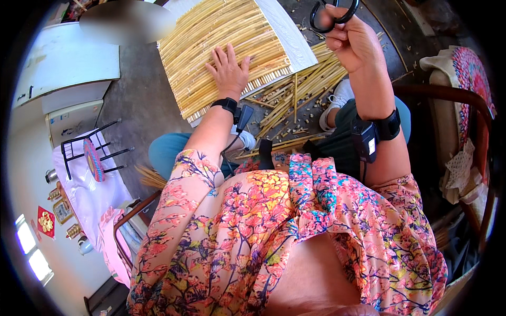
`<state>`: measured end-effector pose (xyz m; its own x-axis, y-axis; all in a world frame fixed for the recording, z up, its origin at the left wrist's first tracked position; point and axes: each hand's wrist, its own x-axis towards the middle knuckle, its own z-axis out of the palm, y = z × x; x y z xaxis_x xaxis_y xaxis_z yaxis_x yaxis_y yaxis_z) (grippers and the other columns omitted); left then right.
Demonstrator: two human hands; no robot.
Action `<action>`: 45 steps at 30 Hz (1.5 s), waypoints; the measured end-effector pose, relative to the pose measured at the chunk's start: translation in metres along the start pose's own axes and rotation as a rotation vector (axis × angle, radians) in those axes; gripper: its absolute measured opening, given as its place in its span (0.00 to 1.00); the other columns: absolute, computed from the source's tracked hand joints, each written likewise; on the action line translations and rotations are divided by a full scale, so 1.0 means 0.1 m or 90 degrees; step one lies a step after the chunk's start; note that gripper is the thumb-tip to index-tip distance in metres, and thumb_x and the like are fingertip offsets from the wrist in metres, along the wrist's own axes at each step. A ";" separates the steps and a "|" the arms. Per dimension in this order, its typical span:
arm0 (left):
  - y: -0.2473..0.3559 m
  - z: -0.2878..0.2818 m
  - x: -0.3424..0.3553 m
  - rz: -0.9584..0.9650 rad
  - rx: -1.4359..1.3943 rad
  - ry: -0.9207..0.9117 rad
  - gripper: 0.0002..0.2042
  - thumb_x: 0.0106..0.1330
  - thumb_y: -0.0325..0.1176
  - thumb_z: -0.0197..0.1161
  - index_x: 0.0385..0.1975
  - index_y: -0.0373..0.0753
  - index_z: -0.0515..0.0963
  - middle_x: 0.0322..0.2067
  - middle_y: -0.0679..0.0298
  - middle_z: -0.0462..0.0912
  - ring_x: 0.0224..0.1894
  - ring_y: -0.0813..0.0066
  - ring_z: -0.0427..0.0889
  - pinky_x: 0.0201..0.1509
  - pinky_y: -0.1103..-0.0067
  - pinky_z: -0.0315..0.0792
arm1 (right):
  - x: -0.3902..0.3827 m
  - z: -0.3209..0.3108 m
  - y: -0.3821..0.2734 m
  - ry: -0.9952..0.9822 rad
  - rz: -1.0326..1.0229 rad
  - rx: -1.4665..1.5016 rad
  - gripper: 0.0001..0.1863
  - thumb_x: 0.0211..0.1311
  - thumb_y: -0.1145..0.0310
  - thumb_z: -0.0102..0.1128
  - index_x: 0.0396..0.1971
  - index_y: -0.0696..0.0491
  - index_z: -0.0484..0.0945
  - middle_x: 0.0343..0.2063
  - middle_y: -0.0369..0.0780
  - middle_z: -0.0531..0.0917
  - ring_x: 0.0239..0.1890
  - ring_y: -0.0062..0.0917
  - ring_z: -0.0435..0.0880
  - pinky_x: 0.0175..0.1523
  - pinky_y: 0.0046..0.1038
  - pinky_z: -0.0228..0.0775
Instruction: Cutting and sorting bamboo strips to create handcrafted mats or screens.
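My left hand (230, 71) lies flat with fingers spread on a mat of yellow straw stalks (221, 31), laid side by side over a white board (290, 34). The stalk ends form an uneven row along the mat's near edge. Up at the top right, my right hand (354, 45) is closed on a pair of scissors (345, 17) with black loop handles. Their blades do not show in the picture. The scissors are held apart from the mat, to its right.
Loose long stalks (284, 105) and short cut bits litter the dark floor between my feet. A wooden armchair with a colourful woven cover (472, 79) stands at the right. To the left are a white cabinet (74, 58) and a black-legged stool (92, 155).
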<state>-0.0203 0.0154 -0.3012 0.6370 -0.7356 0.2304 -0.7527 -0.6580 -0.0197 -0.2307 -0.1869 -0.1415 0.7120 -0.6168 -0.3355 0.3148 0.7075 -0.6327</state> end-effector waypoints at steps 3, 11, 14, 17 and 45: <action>-0.04 0.00 0.05 0.007 0.008 -0.005 0.34 0.64 0.58 0.40 0.63 0.40 0.53 0.63 0.44 0.50 0.66 0.47 0.44 0.62 0.46 0.37 | -0.09 0.15 0.00 0.013 0.026 0.023 0.04 0.54 0.73 0.54 0.23 0.57 0.73 0.18 0.37 0.75 0.12 0.11 0.62 0.16 0.12 0.51; -0.06 0.02 0.05 0.023 -0.021 0.005 0.30 0.64 0.54 0.41 0.63 0.43 0.56 0.63 0.50 0.52 0.66 0.49 0.45 0.64 0.49 0.39 | -0.04 0.22 0.06 0.014 0.028 0.021 0.03 0.53 0.75 0.54 0.24 0.58 0.73 0.18 0.38 0.74 0.12 0.13 0.63 0.16 0.13 0.52; -0.07 0.05 0.08 0.018 -0.024 0.010 0.31 0.64 0.55 0.41 0.63 0.43 0.55 0.63 0.47 0.51 0.66 0.48 0.46 0.63 0.48 0.39 | 0.02 0.21 0.05 0.070 0.019 -0.008 0.03 0.53 0.75 0.53 0.25 0.59 0.73 0.17 0.39 0.75 0.12 0.14 0.64 0.16 0.14 0.52; -0.02 0.05 0.10 0.009 0.001 0.024 0.32 0.65 0.57 0.40 0.64 0.42 0.52 0.63 0.45 0.50 0.66 0.47 0.45 0.63 0.48 0.39 | 0.11 0.14 0.06 0.058 0.017 0.006 0.03 0.54 0.76 0.52 0.25 0.59 0.73 0.17 0.40 0.75 0.12 0.15 0.63 0.15 0.14 0.52; 0.12 -0.23 -0.35 0.177 -0.038 -0.217 0.49 0.47 0.55 0.64 0.66 0.46 0.42 0.66 0.46 0.38 0.68 0.46 0.35 0.61 0.43 0.34 | 0.55 -0.07 0.22 0.019 0.066 -0.039 0.09 0.52 0.70 0.62 0.23 0.59 0.74 0.19 0.38 0.76 0.12 0.12 0.60 0.16 0.15 0.53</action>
<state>-0.0555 0.0366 -0.2866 0.4199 -0.9009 -0.1098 -0.9051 -0.4246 0.0229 -0.1887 -0.2080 -0.1788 0.7195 -0.5521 -0.4213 0.2012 0.7463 -0.6345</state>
